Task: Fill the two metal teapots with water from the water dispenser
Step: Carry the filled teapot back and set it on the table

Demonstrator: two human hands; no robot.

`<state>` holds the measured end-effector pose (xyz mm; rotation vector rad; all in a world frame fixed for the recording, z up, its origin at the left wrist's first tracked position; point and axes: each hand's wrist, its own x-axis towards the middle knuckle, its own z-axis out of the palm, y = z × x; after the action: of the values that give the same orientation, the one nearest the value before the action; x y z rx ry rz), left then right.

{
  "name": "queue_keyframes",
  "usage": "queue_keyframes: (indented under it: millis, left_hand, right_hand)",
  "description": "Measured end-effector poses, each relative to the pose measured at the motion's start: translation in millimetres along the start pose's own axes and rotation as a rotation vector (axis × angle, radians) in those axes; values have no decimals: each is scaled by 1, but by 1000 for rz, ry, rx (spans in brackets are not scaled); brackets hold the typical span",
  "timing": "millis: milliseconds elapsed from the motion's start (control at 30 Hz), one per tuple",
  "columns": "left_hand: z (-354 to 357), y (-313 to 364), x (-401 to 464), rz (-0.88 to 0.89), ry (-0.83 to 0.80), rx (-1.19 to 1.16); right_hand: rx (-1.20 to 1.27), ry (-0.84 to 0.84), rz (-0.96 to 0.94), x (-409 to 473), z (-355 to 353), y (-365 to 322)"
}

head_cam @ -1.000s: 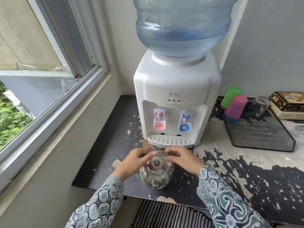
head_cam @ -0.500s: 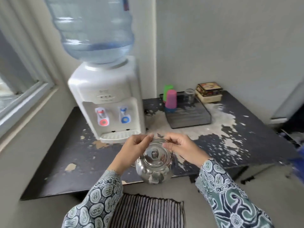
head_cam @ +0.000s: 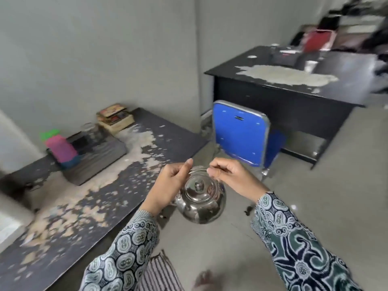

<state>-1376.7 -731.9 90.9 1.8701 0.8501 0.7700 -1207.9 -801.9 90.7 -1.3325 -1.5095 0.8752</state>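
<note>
A shiny round metal teapot [head_cam: 200, 203] with its lid on hangs in the air over the floor, just past the black table's edge. My left hand [head_cam: 168, 185] grips the left end of its thin wire handle and my right hand [head_cam: 231, 178] grips the right end. Only a white corner of the water dispenser [head_cam: 9, 223] shows at the far left edge. No second teapot is in view.
The worn black table [head_cam: 88, 206] at left carries a dark tray [head_cam: 98, 156] with pink and green cups [head_cam: 60, 149], a glass and a tin box [head_cam: 114, 117]. A blue chair [head_cam: 241, 133] stands ahead. A black desk [head_cam: 294, 87] is beyond. A striped mat [head_cam: 159, 274] lies underfoot.
The view has swung right, away from the dispenser toward the room. Both hands have carried the teapot off the table; it now hangs over the floor near the blue chair.
</note>
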Motion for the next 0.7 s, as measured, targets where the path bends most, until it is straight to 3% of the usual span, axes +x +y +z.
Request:
queue_keyframes:
  millis: [300, 500, 700]
  left_hand:
    - [194, 43, 124, 105, -362, -47]
    - [304, 76, 193, 117, -521, -108]
    - [394, 125, 263, 126, -561, -146]
  right_hand:
    - [-24, 353, 150, -69, -179, 70]
    - [12, 436, 213, -92, -294, 109]
    - [69, 466, 254, -98, -410, 125]
